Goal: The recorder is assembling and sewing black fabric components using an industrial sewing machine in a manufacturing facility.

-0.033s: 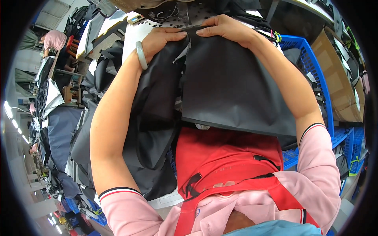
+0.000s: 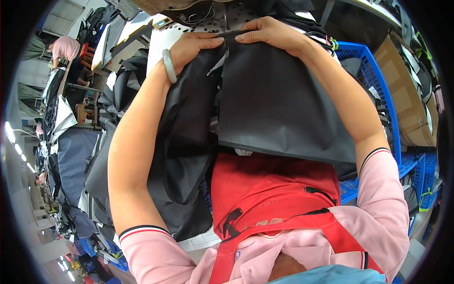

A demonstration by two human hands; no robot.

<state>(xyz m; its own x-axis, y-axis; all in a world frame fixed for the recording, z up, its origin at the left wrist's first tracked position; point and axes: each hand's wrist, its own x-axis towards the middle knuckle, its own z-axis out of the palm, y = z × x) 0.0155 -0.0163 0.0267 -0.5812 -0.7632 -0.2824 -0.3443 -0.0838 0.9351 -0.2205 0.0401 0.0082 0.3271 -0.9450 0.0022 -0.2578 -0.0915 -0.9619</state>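
My left hand (image 2: 190, 47), with a pale green bangle (image 2: 169, 66) at the wrist, pinches the far edge of a black fabric piece (image 2: 189, 113). Close beside it my right hand (image 2: 270, 37) grips the far edge of a broad black fabric panel (image 2: 283, 99), thumb on top and fingers partly underneath. Between the hands the two edges meet; whether they are joined there I cannot tell. A narrow gap runs down between the pieces toward me, with a small white scrap (image 2: 217, 65) showing in it. The near edge of the panel hangs over my red apron (image 2: 279, 189).
A beige machine body (image 2: 165, 4) stands just beyond my hands on a white tabletop (image 2: 158, 45) strewn with dark bits. On the right are a blue plastic basket (image 2: 385, 90) and a cardboard box (image 2: 402, 94). Dark fabric (image 2: 75, 161) is heaped at left; another person (image 2: 65, 47) bends over farther off.
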